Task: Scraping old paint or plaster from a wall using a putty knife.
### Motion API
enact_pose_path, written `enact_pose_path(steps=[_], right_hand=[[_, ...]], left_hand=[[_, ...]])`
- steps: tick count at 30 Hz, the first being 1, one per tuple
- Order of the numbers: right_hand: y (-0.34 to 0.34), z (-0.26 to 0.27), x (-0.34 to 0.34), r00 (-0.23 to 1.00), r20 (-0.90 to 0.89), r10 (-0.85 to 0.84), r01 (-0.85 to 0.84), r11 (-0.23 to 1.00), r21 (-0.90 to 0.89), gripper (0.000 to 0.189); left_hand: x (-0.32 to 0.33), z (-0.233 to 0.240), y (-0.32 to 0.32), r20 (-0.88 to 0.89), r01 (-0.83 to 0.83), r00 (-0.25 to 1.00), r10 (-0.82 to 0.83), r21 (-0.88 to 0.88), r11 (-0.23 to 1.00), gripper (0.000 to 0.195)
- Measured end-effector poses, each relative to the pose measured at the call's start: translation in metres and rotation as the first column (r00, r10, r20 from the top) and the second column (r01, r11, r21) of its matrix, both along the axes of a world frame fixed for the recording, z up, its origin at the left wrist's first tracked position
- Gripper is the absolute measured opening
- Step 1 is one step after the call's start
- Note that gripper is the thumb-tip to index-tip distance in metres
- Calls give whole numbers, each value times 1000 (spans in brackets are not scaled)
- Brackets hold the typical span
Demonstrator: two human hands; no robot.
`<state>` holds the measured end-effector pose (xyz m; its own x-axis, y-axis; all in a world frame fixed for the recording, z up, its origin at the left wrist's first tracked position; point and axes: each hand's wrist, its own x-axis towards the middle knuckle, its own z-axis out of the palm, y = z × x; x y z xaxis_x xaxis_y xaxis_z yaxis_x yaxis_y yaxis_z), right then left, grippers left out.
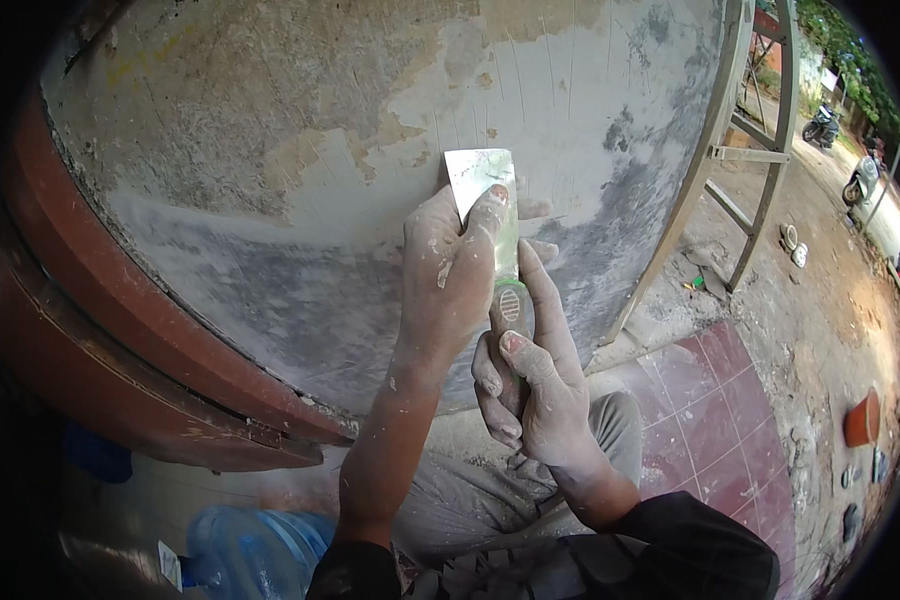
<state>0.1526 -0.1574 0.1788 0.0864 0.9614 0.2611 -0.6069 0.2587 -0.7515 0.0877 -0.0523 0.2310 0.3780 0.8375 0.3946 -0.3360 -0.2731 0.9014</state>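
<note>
A putty knife with a broad metal blade is held up in front of a patchy plastered wall. Around its handle are the fingers of my right hand, with the thumb along the grip and the forefinger extended up beside it. My left hand pinches the blade, thumb flat on its face and fingers behind, mostly hidden. White dust coats both hands. Whether the blade's edge touches the wall is not clear.
Left of the wall runs a red-brown door frame. A wooden ladder leans at the right by red floor tiles. Below lies a large blue plastic water bottle. Farther right are an orange bucket, sandals and parked motorbikes.
</note>
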Motion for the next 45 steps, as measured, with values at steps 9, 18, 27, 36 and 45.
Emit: enact_pose_path(steps=[9,18,27,36,45], right_hand=[[10,1,3,947,268,-176,156,983,94,67],[2,26,15,952,278,-132,108,989,99,63],[-3,12,24,894,378,-241,157,958,239,64],[16,32,36,824,441,-354,180,904,388,65],[24,43,40,887,391,-245,97,928,360,65]], left_hand=[[9,9,-11,-17,-147,989,146,-35,989,33],[18,25,-25,4,-230,973,232,-106,967,31],[26,29,-29,61,-259,961,270,-150,954,26],[34,70,-36,-26,-305,952,304,-77,949,34],[23,65,-25,-167,-353,922,350,16,936,32]])
